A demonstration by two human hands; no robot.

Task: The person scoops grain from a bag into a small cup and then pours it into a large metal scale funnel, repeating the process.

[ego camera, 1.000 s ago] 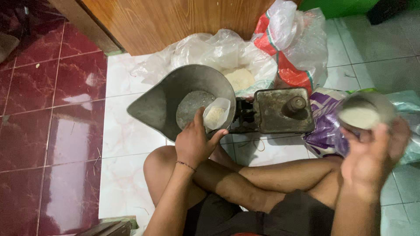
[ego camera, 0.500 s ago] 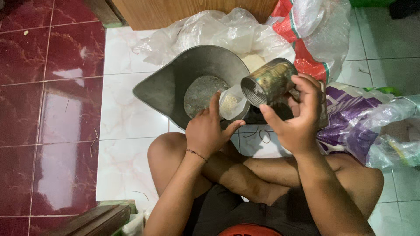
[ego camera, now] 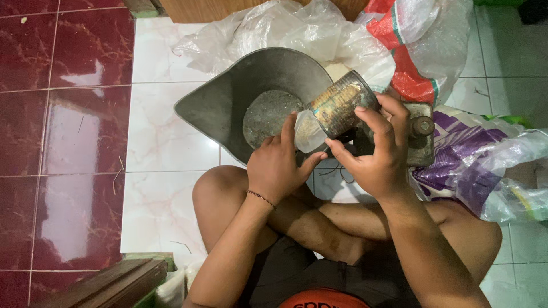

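Note:
My right hand (ego camera: pixel 374 151) grips a worn metal can (ego camera: pixel 341 102), tipped on its side with its mouth turned down toward a small clear plastic bag (ego camera: pixel 308 132). My left hand (ego camera: pixel 279 162) holds that bag open at the rim of a grey metal scale pan (ego camera: pixel 228 97). The bag has some pale grain in it. Both hands are over my crossed legs, just in front of the pan.
A dark metal weighing scale (ego camera: pixel 419 140) sits behind my right hand. Large clear plastic sacks (ego camera: pixel 285 28) and a red and white sack (ego camera: pixel 411 74) lie at the back; a purple and white bag (ego camera: pixel 479 165) lies to the right. Wooden boards (ego camera: pixel 114 282) are at lower left.
My right hand brought the filled can from the far right over to the bag and tipped it further down. My left hand stayed at the bag by the pan.

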